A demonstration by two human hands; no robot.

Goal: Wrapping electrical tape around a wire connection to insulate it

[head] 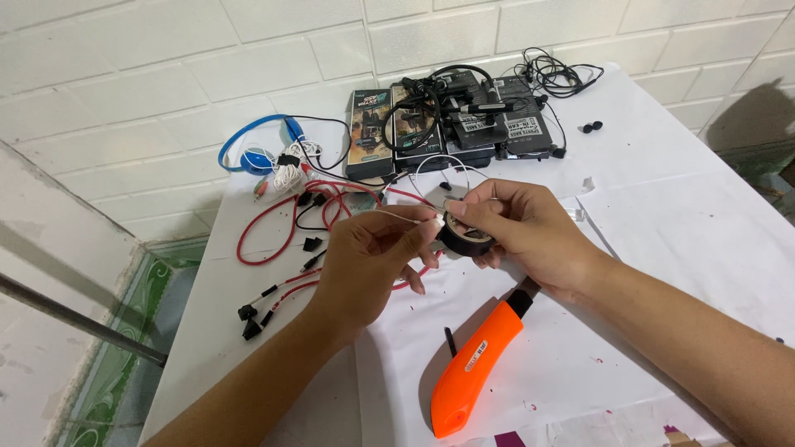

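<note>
the right hand (517, 223) grips a roll of black tape (464, 234) above the white table (662, 215), fingers curled over the roll's top and thumb beneath, clamped on its rim. the left hand (373, 261) faces it, thumb and forefinger pinched together on a thin white wire (406, 218) that runs across to the roll. whether a free tape end is already lifted cannot be told.

handling, as a judgement: the roll is light and rigid across its core, so it is best held by the outer rim or through the centre hole; the adhesive face sticks to skin and to itself, so only the backing or the very end of the strip should be touched. the wire is light, limp and thin, likely to kink or slip; a pinch close to the working point gives control.

an orange utility knife (476, 364) lies on the table just below the right wrist. red cables (273, 232) with black connectors lie to the left, blue headphones (248, 145) beyond them, and dark boxes (451, 124) with black earphones near the wall.
</note>
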